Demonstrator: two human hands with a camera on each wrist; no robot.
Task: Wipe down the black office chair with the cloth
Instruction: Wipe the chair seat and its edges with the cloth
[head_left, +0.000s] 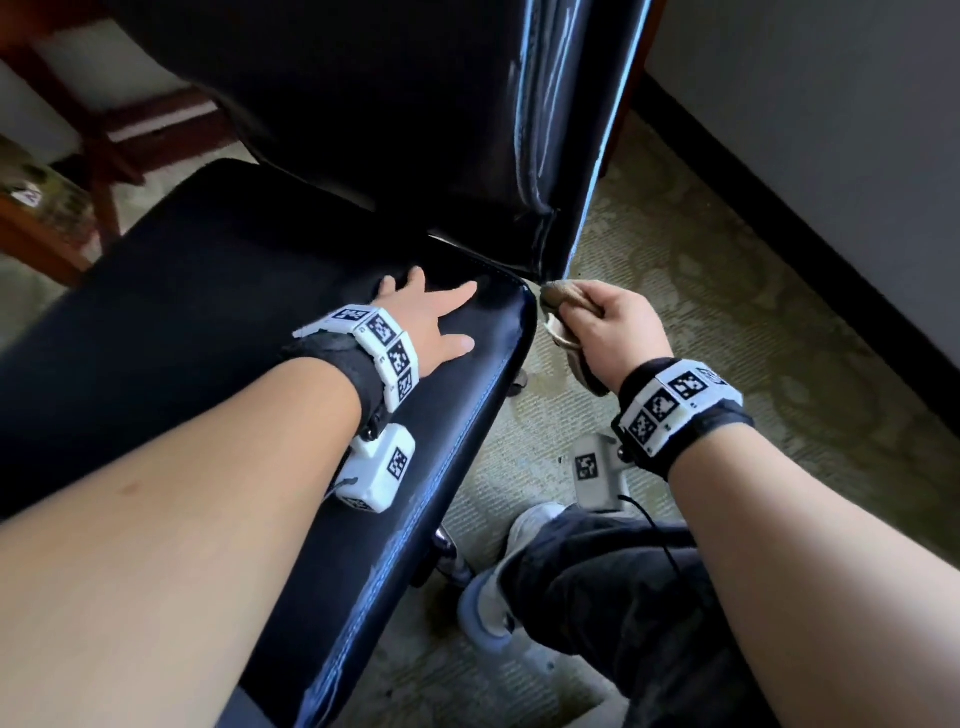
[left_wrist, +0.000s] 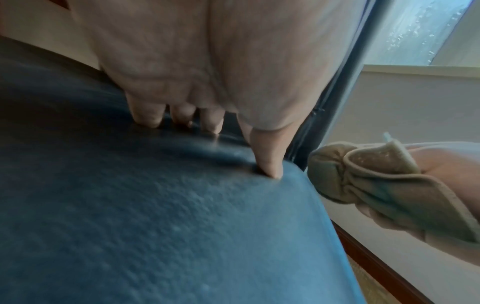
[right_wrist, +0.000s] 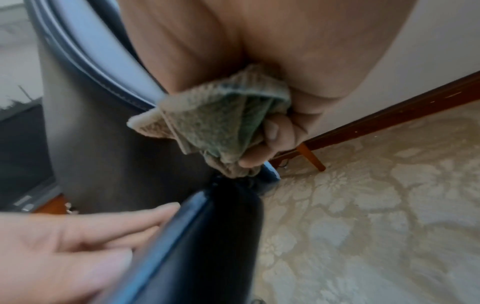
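Note:
The black office chair's seat (head_left: 249, 332) fills the left of the head view, with its backrest (head_left: 415, 130) rising behind. My left hand (head_left: 431, 322) lies flat on the seat's rear right corner, fingers spread and pressing on the leather (left_wrist: 182, 216). My right hand (head_left: 613, 327) grips a bunched beige-green cloth (head_left: 558, 299) just off the seat's corner, where seat and backrest meet. In the right wrist view the cloth (right_wrist: 215, 119) touches the seat's edge (right_wrist: 221, 205). The left wrist view shows the cloth (left_wrist: 369, 174) beside the seat corner.
Patterned beige carpet (head_left: 701, 322) lies to the right, bounded by a dark skirting board (head_left: 810, 228) and a pale wall. Wooden furniture legs (head_left: 93, 145) stand at the far left. My knee and grey shoe (head_left: 519, 566) are below the seat's edge, near the chair's base.

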